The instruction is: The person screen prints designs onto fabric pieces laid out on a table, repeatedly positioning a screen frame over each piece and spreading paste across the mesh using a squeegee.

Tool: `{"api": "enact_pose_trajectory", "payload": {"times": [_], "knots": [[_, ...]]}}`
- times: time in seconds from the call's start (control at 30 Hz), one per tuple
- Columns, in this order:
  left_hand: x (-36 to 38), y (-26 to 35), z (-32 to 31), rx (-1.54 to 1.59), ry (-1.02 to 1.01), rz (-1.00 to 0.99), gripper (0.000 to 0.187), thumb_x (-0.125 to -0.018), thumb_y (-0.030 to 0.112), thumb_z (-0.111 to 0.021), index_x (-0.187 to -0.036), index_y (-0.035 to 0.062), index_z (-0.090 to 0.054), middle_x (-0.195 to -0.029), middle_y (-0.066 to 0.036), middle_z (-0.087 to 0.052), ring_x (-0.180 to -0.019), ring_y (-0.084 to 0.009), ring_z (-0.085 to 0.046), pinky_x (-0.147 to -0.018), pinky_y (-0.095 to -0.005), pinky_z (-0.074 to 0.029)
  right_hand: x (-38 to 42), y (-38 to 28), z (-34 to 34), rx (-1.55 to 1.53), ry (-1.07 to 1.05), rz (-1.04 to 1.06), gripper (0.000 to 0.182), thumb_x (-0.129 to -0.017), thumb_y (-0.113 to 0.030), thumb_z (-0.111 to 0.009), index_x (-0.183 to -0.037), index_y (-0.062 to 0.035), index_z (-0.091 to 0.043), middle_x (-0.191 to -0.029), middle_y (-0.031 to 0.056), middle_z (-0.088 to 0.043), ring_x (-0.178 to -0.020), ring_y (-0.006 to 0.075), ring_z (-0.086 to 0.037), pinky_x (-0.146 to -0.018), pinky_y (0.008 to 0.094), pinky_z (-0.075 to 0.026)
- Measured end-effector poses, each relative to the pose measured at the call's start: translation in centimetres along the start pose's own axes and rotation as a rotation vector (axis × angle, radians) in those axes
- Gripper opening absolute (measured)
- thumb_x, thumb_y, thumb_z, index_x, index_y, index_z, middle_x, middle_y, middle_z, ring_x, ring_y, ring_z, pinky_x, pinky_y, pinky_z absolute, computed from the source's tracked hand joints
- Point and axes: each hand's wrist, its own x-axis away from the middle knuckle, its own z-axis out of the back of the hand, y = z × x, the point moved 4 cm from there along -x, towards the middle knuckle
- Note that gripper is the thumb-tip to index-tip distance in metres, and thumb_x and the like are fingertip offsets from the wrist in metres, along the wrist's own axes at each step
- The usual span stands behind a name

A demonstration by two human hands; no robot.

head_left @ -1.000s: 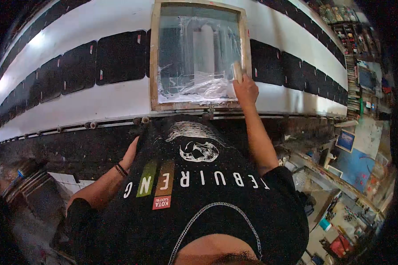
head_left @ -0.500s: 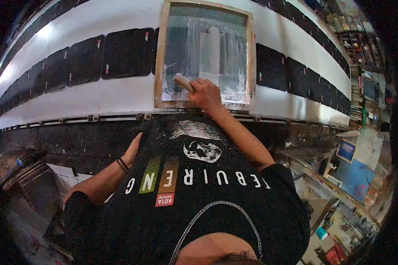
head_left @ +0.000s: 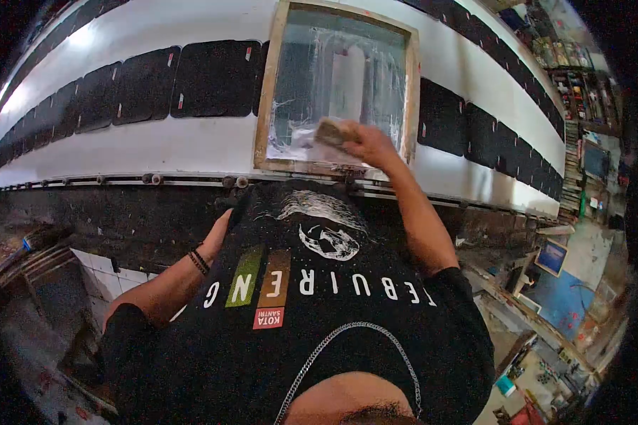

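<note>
A wooden-framed printing screen [head_left: 266,106] lies on the long white table, with streaks of white ink over its mesh. My right hand [head_left: 370,145] is closed around a squeegee [head_left: 329,132] above the near part of the mesh. The squeegee is tilted, and motion smears it a little. Down by the table's near edge, my left hand [head_left: 220,228] sits beside my shirt; its fingers are hidden.
Black rounded panels with small white-and-red tags, such as this panel [head_left: 216,78], lie in rows on the table [head_left: 213,145]. A rail [head_left: 106,181] with round knobs runs along its near edge. Cluttered shelves [head_left: 581,92] stand at the right.
My right hand has moved right, turning the squeegee so its broad side shows. The whole view has shifted slightly, placing the screen further right. My left hand stays beside my shirt.
</note>
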Motion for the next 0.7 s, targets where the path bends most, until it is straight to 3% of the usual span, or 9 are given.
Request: {"api": "enact_pose_trajectory", "payload": {"times": [0.13, 0.2, 0.27, 0.33, 0.37, 0.43, 0.5, 0.63, 0.7], "knots": [[0.9, 0.5, -0.6, 0.050, 0.087, 0.063, 0.045, -0.109, 0.040, -0.048, -0.125, 0.0033, -0.067, -0.115, -0.013, -0.075, -0.097, -0.0234, -0.075, -0.087, -0.0386, -0.063, 1.1, 5.6, 2.2, -0.159, 0.148, 0.070, 0.054, -0.093, -0.032, -0.077, -0.143, -0.0198, -0.060, -0.123, 0.0183, -0.072, -0.110, 0.0349, -0.070, -0.095, 0.0448, -0.055], [0.5, 0.7, -0.5, 0.019, 0.051, 0.034, 0.046, -0.110, 0.040, -0.047, -0.127, 0.0032, -0.066, -0.117, -0.013, -0.074, -0.099, -0.0238, -0.074, -0.089, -0.0391, -0.062, 0.6, 8.4, 0.4, -0.170, 0.198, -0.078, 0.055, -0.093, -0.034, -0.076, -0.143, -0.0183, -0.059, -0.126, 0.0173, -0.071, -0.112, 0.0324, -0.070, -0.097, 0.0431, -0.055], [0.0, 0.5, -0.1, -0.013, 0.019, 0.006, 0.046, -0.110, 0.040, -0.046, -0.129, 0.0030, -0.065, -0.119, -0.013, -0.074, -0.100, -0.0243, -0.074, -0.092, -0.0396, -0.062, 0.3, 4.7, -1.1, -0.179, 0.225, -0.014, 0.057, -0.093, -0.036, -0.076, -0.144, -0.0180, -0.058, -0.126, 0.0172, -0.071, -0.110, 0.0356, -0.070, -0.096, 0.0453, -0.055], [-0.5, 0.1, 0.5, -0.044, -0.009, -0.022, 0.047, -0.111, 0.040, -0.045, -0.131, 0.0028, -0.064, -0.121, -0.014, -0.073, -0.102, -0.0247, -0.074, -0.094, -0.0401, -0.061, -0.5, 0.2, -2.2, 0.034, 0.256, 0.091, 0.058, -0.089, -0.034, -0.077, -0.143, -0.0197, -0.062, -0.117, 0.0196, -0.074, -0.107, 0.0416, -0.070, -0.096, 0.0506, -0.055], [-0.7, -0.2, 0.8, -0.062, -0.023, -0.033, 0.047, -0.111, 0.040, -0.045, -0.133, 0.0027, -0.063, -0.122, -0.014, -0.073, -0.103, -0.0249, -0.073, -0.095, -0.0403, -0.061, -1.1, -1.2, -2.8, 0.028, 0.258, 0.086, 0.058, -0.089, -0.034, -0.077, -0.143, -0.0197, -0.062, -0.117, 0.0196, -0.074, -0.107, 0.0416, -0.070, -0.096, 0.0506, -0.055], [-1.4, -0.8, 1.6, -0.088, -0.033, -0.050, 0.048, -0.111, 0.040, -0.044, -0.134, 0.0027, -0.063, -0.123, -0.014, -0.072, -0.104, -0.0251, -0.073, -0.096, -0.0405, -0.060, -2.5, -4.3, -3.1, -0.008, 0.218, 0.273, 0.056, -0.088, -0.031, -0.076, -0.141, -0.0211, -0.062, -0.118, 0.0175, -0.073, -0.110, 0.0413, -0.068, -0.096, 0.0531, -0.054], [-2.1, -1.4, 2.5, -0.163, -0.038, -0.116, 0.049, -0.112, 0.041, -0.043, -0.136, 0.0026, -0.061, -0.125, -0.014, -0.071, -0.107, -0.0247, -0.072, -0.098, -0.0405, -0.059, -2.8, -6.2, -1.0, 0.010, 0.140, 0.267, 0.056, -0.089, -0.031, -0.076, -0.142, -0.0217, -0.061, -0.119, 0.0173, -0.072, -0.111, 0.0408, -0.067, -0.094, 0.0517, -0.054], [0.7, 0.5, -0.1, -0.082, 0.000, -0.071, 0.049, -0.112, 0.041, -0.043, -0.136, 0.0025, -0.061, -0.125, -0.013, -0.071, -0.106, -0.0238, -0.072, -0.096, -0.0397, -0.060, -2.7, -7.3, 0.1, -0.018, -0.050, 0.185, 0.057, -0.089, -0.028, -0.076, -0.143, -0.0248, -0.060, -0.115, 0.0179, -0.072, -0.108, 0.0409, -0.067, -0.090, 0.0521, -0.053], [0.4, 0.4, 0.3, -0.098, 0.042, -0.090, 0.048, -0.112, 0.040, -0.044, -0.135, 0.0026, -0.062, -0.124, -0.013, -0.071, -0.104, -0.0235, -0.073, -0.093, -0.0385, -0.061, -2.7, -5.6, -2.9, 0.023, 0.048, 0.263, 0.056, -0.088, -0.028, -0.076, -0.142, -0.0239, -0.060, -0.116, 0.0181, -0.072, -0.107, 0.0411, -0.068, -0.090, 0.0523, -0.053]]}}
